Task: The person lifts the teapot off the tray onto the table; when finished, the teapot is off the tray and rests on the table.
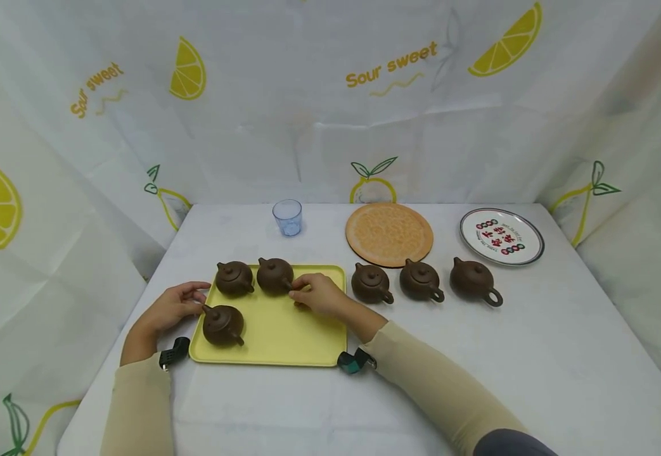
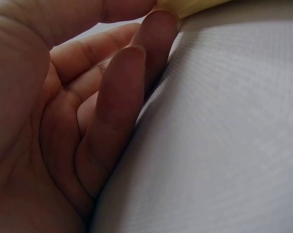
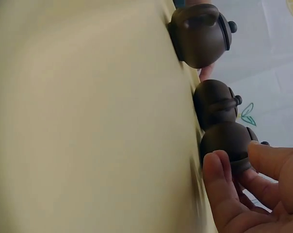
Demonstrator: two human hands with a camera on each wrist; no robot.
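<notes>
In the head view, a yellow tray (image 1: 284, 345) carries three dark brown teapots. My right hand (image 1: 320, 294) pinches the handle of the back middle teapot (image 1: 274, 276); the right wrist view shows that handle between thumb and fingers (image 3: 217, 177). A second teapot (image 1: 234, 278) stands at the tray's back left, a third (image 1: 223, 325) at its front left. My left hand (image 1: 172, 308) lies at the tray's left edge, beside the front-left teapot's spout. Its fingers (image 2: 120, 97) are loosely bent and touch the white cloth and the tray rim in the left wrist view.
Right of the tray, three more brown teapots stand in a row: one (image 1: 371, 283), another (image 1: 420, 280) and the rightmost (image 1: 472, 279). Behind are a blue glass (image 1: 288, 218), a round tan mat (image 1: 389, 234) and a white plate with red writing (image 1: 492, 247).
</notes>
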